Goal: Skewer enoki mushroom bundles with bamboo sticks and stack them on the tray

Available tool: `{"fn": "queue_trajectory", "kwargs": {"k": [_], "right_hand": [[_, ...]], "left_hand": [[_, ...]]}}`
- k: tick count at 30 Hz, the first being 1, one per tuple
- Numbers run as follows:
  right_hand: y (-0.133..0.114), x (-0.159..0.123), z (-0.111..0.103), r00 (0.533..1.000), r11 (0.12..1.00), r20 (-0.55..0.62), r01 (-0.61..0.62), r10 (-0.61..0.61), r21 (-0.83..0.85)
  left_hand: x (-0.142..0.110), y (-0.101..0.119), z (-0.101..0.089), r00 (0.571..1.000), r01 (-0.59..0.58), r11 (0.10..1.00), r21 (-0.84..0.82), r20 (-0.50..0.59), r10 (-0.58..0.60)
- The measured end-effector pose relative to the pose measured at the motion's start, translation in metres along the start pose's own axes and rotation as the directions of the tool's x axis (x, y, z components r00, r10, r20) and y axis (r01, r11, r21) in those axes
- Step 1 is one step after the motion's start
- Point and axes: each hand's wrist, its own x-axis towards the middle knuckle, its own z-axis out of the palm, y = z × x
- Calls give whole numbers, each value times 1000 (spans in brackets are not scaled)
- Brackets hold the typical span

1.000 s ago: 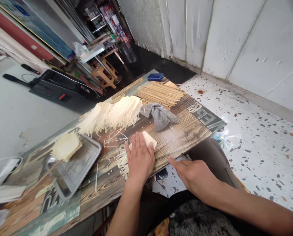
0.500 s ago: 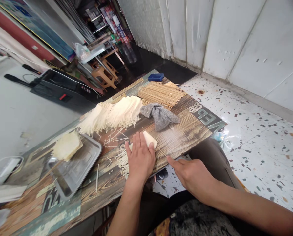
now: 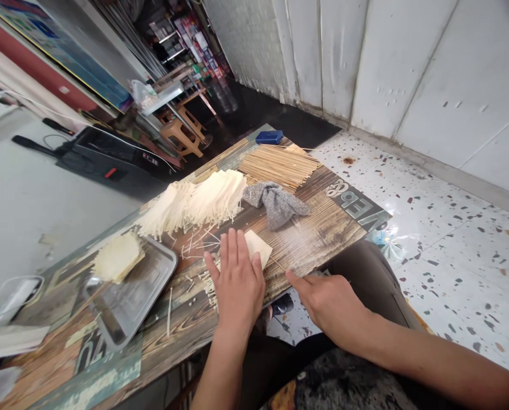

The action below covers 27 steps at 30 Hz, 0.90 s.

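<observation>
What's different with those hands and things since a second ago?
The left hand has slid slightly left, covering more of the mushroom stems and baring more of the pale sheet. Nothing was visibly picked up or let go: the right hand still grips the thin stick. The grey cloth and metal tray stayed put.

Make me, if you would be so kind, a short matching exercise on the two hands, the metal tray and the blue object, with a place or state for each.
Column one
1. left hand
2. right hand
3. metal tray
4. blue object

Column two
A. beyond the pile of wooden sticks
B. holding the end of a thin stick
C. partly covered by a stack of pale sheets
D. palm down, fingers outstretched, by a single pale sheet

Pairs: 1-D, 2-B, 3-C, 4-A
</observation>
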Motion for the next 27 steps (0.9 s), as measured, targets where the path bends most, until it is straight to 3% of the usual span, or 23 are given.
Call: {"fn": "queue_trajectory", "kwargs": {"k": [3,5,14,27], "right_hand": [[1,-3,3,997,999,-75,-1,4,36],[2,-7,4,990,998,-141,6,2,60],[5,-27,6,976,992,-202,96,-77,84],[1,-24,15,946,985,-274,168,-171,-34]], "left_hand": [[-14,5,-6,978,-201,979,-11,47,202],[-24,8,-4,962,-264,964,-26,71,265],[-31,9,4,972,-213,973,-92,79,220],[-30,7,5,968,-229,970,-81,83,236]]}}
